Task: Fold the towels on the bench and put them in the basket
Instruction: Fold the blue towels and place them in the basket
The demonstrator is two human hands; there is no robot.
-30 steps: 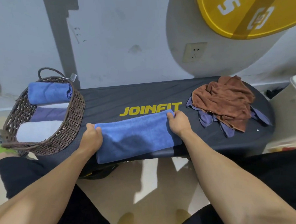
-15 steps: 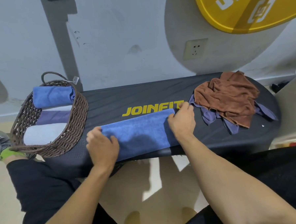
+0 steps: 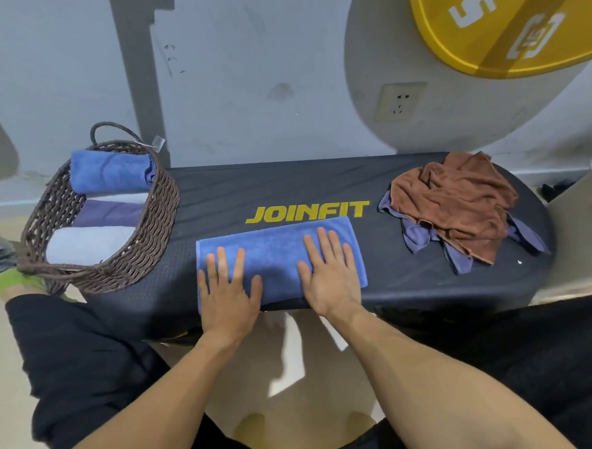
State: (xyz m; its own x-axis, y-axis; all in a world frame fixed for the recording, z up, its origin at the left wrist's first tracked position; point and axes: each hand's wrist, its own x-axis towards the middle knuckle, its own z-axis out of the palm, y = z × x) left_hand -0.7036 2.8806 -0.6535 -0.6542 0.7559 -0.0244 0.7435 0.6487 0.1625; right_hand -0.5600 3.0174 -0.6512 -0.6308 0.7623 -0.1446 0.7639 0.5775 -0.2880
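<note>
Basket [image 3: 146, 266]: wicker, at the bench's left end, holding a rolled blue towel [image 3: 111, 170], a purple one [image 3: 110, 212] and a white one [image 3: 83, 244].
Left hand [image 3: 227, 289]: flat, fingers spread, pressing the folded blue towel's [image 3: 275, 256] left part.
Right hand [image 3: 331, 274]: flat, fingers spread on its right part.
Bench [image 3: 285, 187]: black, towel at its front edge.
Pile: brown towel [image 3: 458, 198] crumpled over a purple cloth [image 3: 417, 235], right end.

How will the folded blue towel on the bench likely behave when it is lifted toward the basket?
The blue towel is soft cloth lying flat under both palms, so it will probably sag and may unfold unless supported along its length. It looks light. Its nap seems unlikely to slip from the left hand or right hand.
</note>
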